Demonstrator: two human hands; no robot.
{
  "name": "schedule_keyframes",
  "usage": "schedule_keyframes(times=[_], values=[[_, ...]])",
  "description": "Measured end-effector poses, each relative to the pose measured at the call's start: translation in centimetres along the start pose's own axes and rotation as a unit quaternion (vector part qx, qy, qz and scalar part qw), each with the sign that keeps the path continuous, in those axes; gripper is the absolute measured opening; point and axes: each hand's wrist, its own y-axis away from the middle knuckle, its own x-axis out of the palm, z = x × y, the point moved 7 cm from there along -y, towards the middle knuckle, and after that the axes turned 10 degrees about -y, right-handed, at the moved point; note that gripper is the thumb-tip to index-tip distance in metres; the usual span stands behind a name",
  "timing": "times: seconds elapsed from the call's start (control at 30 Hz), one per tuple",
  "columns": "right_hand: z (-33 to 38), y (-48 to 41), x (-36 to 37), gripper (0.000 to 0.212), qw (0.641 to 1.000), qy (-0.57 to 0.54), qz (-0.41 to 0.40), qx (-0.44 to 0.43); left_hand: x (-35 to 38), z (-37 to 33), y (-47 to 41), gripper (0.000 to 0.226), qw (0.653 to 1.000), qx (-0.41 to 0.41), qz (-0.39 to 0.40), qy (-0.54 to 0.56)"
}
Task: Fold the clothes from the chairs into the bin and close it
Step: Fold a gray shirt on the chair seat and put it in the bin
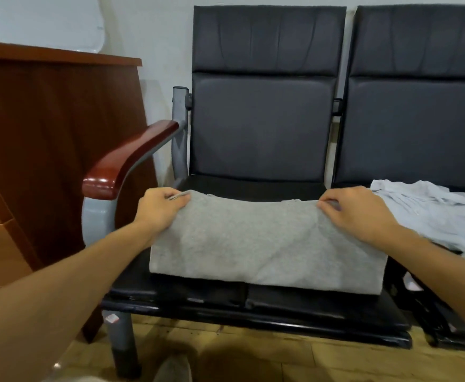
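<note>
At the far left stands a reddish-brown wooden cabinet [46, 133] against the pale wall. Just beside it curves the glossy wooden armrest [132, 158] of the left chair [261, 128], a black padded seat on a grey metal frame. The left hand [159, 210] reaches in over the seat's left side, its thumb and curled fingers pinching the far left corner of a grey knit garment [253, 249]. The garment lies as a wide, doubled-over rectangle on the seat. Its near edge sits back from the seat's front lip, and its far edge is held slightly raised between the two hands. The right hand [360, 213] grasps the far right corner in the same pinch, knuckles up. To the right, on the seat of the adjoining right chair [418, 119], a pale blue shirt [432, 208] lies crumpled and unfolded, close to the right forearm. Below, a grey shoe tip [173, 370] shows on the yellowish wood floor [267, 359].
</note>
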Motion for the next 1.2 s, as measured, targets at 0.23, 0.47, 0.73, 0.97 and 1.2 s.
schedule_keyframes(times=[0.23, 0.47, 0.73, 0.97, 1.2], values=[[-2.5, -6.3, 2.8, 0.023, 0.997, 0.054, 0.049, 0.006, 1.1, -0.8, -6.1, 0.016, 0.998, -0.018, -0.036, -0.050], [-4.7, -11.7, 7.7, 0.024, 0.993, 0.066, 0.090, 0.028, 5.4, 1.8, -11.6, 0.024, 0.991, -0.052, -0.004, -0.124], [-7.1, -12.9, 15.3, 0.025, 0.982, 0.125, 0.137, 0.032, 9.5, 4.3, -14.3, 0.022, 0.967, -0.031, 0.006, -0.253], [-4.1, -9.0, 15.5, 0.040, 0.982, 0.110, 0.143, -0.053, 9.3, 1.6, -10.8, 0.060, 0.914, 0.066, -0.024, -0.401], [-1.0, -1.0, 17.4, 0.075, 0.898, 0.031, 0.438, 0.034, 14.6, 1.2, -0.5, 0.064, 0.793, 0.160, 0.337, -0.482]])
